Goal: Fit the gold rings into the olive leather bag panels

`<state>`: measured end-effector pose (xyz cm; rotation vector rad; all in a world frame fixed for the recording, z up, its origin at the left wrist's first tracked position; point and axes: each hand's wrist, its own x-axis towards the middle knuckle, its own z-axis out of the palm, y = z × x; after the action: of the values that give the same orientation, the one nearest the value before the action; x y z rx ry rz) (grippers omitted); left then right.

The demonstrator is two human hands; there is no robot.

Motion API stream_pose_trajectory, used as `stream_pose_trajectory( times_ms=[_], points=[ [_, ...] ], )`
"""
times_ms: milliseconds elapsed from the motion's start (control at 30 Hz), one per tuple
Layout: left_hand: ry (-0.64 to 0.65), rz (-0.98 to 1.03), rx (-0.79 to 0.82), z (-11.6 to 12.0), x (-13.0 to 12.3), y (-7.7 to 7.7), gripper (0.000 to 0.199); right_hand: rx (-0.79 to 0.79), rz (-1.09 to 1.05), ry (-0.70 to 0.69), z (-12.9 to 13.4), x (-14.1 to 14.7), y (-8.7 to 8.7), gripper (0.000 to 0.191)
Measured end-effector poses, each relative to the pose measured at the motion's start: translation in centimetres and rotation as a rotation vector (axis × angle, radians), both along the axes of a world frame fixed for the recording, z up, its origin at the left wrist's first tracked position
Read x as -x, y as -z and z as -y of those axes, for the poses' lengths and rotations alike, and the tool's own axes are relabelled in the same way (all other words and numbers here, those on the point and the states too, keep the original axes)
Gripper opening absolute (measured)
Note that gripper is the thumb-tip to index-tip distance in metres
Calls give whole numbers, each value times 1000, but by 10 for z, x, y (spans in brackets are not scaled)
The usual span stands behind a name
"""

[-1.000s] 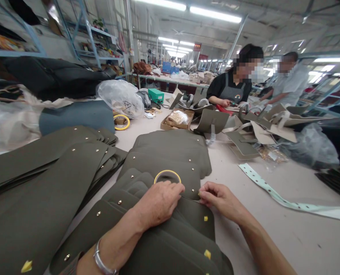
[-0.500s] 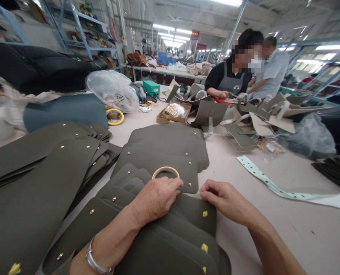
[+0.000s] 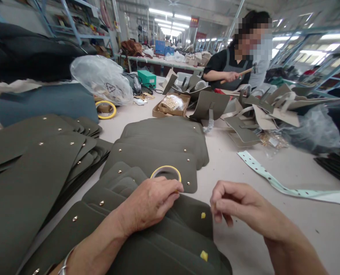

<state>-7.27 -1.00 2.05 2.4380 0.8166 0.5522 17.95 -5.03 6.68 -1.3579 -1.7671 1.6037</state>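
My left hand (image 3: 154, 204) rests over a stack of dark olive panels (image 3: 147, 244), its fingers closed on the near side of a roll of yellow-edged tape (image 3: 166, 168). To the right of the stack's edge, my right hand (image 3: 238, 202) is raised with its fingers curled in a pinch; anything between the fingertips is too small to make out. Two small yellow tape pieces (image 3: 204, 255) stick to the panels near the right edge. Small metal studs (image 3: 101, 203) show along the panels' left side, and a second group of olive panels (image 3: 155, 133) lies just beyond.
More olive panels with studs (image 3: 23, 175) are fanned out on the left. Another tape roll (image 3: 105, 110), a plastic bag (image 3: 101, 80) and a cardboard box of gold parts (image 3: 171, 105) stand farther back. A mint perforated strip (image 3: 273, 183) lies right. A co-worker (image 3: 235, 57) holds a hammer (image 3: 238, 75).
My right hand has moved right and toward me, away from the panel edge. My left hand stays on the tape roll. The co-worker's hammer has come up into view.
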Motion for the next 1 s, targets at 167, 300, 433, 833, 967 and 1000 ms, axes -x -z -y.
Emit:
stream_pose_trajectory(
  times_ms=[167, 300, 433, 833, 967, 1000],
  points=[
    [17, -23, 16, 0, -1, 0, 14, -197, 388, 50, -8, -4, 12, 18],
    [15, -52, 29, 0, -2, 1, 15, -198, 503, -22, -3, 5, 12, 15],
    [20, -58, 43, 0, -1, 0, 15, -235, 487, -18, -2, 8, 15, 14],
    [1, -13, 81, -1, -2, -2, 17, -236, 414, -6, -3, 6, 14, 15],
    [-15, -6, 97, -1, -1, -3, 16, -231, 439, -45, -3, 7, 15, 15],
    [-17, -4, 98, -1, 0, -2, 17, -230, 432, -44, -2, 6, 13, 15]
  ],
)
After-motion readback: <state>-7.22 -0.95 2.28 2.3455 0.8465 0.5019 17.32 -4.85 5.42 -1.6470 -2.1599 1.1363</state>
